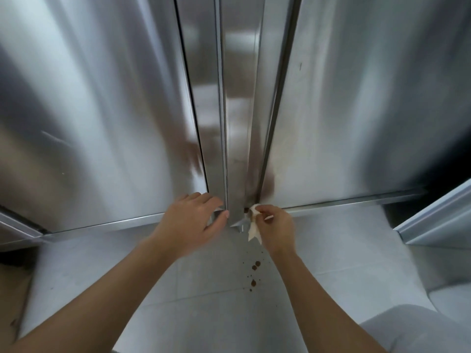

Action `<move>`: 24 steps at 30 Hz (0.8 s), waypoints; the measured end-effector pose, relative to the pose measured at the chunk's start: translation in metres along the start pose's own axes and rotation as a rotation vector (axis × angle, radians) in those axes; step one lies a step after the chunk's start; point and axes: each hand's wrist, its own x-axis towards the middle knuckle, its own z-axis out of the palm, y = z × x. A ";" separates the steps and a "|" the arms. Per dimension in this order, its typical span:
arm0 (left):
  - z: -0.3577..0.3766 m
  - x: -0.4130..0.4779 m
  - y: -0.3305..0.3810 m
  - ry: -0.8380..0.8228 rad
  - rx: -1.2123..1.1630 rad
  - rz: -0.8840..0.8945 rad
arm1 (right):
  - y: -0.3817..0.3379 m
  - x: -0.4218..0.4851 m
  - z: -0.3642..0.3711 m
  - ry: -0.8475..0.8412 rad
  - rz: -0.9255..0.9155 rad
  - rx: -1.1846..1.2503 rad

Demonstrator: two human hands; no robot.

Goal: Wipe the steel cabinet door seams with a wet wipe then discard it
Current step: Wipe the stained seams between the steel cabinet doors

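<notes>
Brown drips (254,272) dot the pale floor (204,289) nearest me. Right hand (276,229) pinches the wipe (254,225), pressed into the seam (265,149) base. Left hand (193,220), fingers loosely spread, rests on the left door (102,110) bottom edge. 2 steel doors rise behind.

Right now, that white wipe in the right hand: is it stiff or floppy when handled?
Likely floppy: the wet wipe bunches at the right hand's fingertips while its loose end hangs limp. Probably very light, since a fingertip pinch holds it.
</notes>
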 end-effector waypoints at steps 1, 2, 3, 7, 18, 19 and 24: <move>0.002 -0.002 0.000 -0.016 0.006 -0.005 | 0.000 0.001 0.003 -0.006 -0.003 0.002; 0.004 -0.004 -0.001 -0.032 0.014 -0.009 | -0.001 0.002 0.007 -0.013 -0.010 -0.006; 0.005 -0.006 -0.001 -0.045 0.021 -0.013 | 0.000 0.002 0.011 -0.020 -0.019 -0.016; 0.006 -0.011 -0.003 -0.057 0.035 -0.020 | 0.002 0.004 0.019 -0.055 -0.040 -0.032; 0.007 -0.009 -0.004 -0.060 0.041 -0.043 | 0.006 0.005 0.027 -0.137 -0.069 -0.230; 0.008 -0.008 -0.005 -0.065 0.042 -0.044 | 0.006 0.004 0.027 -0.139 -0.081 -0.272; 0.013 -0.006 -0.005 -0.091 0.016 -0.052 | 0.004 0.008 0.023 -0.144 -0.184 -0.463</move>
